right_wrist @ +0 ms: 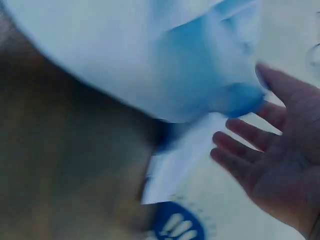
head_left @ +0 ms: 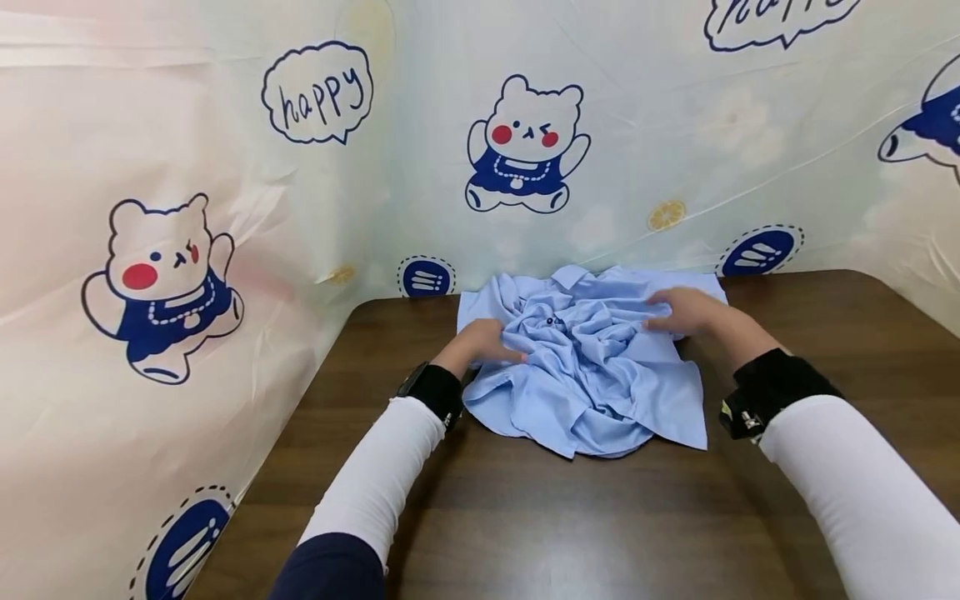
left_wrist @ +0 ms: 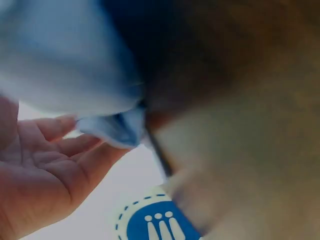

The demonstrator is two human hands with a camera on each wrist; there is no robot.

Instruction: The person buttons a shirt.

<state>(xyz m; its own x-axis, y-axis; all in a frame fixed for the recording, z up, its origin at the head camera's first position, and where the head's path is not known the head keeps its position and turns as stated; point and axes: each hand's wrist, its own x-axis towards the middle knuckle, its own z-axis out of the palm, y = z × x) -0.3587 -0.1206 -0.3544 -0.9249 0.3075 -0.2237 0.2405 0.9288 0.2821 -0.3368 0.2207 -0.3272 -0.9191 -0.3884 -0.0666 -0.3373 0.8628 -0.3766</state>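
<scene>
A crumpled light blue shirt (head_left: 600, 367) with a collar and a dark button lies spread at the far side of the table. My left hand (head_left: 483, 340) is over its left side, fingers extended. In the left wrist view, the fingertips of the left hand (left_wrist: 55, 165) overlap a fold of the shirt (left_wrist: 60, 65). Over the shirt's right side is my right hand (head_left: 686, 310), its thumb apart from the fingers. The right wrist view shows the right hand (right_wrist: 280, 145) with its fingers spread beside a blurred edge of the shirt (right_wrist: 125, 55).
The brown wooden table (head_left: 570, 525) extends in front of the shirt and to both sides. A pale curtain (head_left: 420, 150) printed with bears and "happy" bubbles hangs behind the table and along its left side. Black bands with small cameras are on both wrists.
</scene>
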